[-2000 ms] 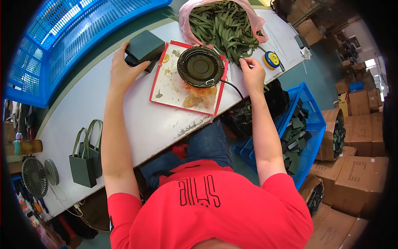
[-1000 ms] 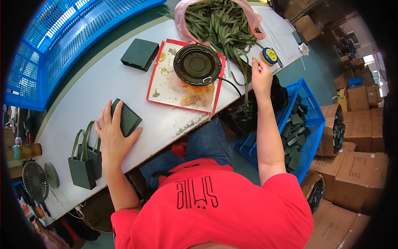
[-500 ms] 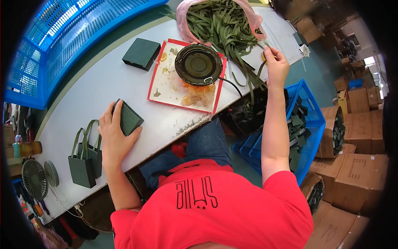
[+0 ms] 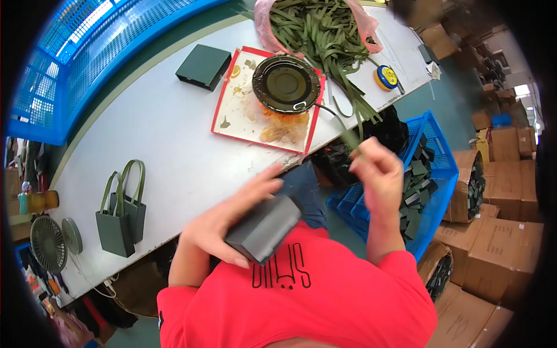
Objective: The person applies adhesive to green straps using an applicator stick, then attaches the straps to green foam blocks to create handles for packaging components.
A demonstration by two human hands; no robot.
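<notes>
A dark green box (image 4: 264,229) is in my left hand (image 4: 217,226), close to my chest, with the thumb on its near side and the fingers over the far side. My right hand (image 4: 380,168) is pinched on a green ribbon strip (image 4: 350,139), slightly blurred, to the right of the table edge. Beyond it, a pink plastic bag (image 4: 267,26) holds a heap of green ribbons (image 4: 316,29). A round black pot (image 4: 286,84) stands on a stained, red-edged board (image 4: 238,116), its cord running right.
Two green bags with handles (image 4: 116,232) stand at the left near a small fan (image 4: 49,243). Another green box (image 4: 203,65) and a yellow-blue round tin (image 4: 385,77) lie on the table (image 4: 174,133). Blue crates (image 4: 441,174) and cartons (image 4: 505,243) are around.
My left hand has lifted the green box off the table and brought it toward my chest. My right hand has come down from the ribbon heap with a strip, uncovering the round tin.
</notes>
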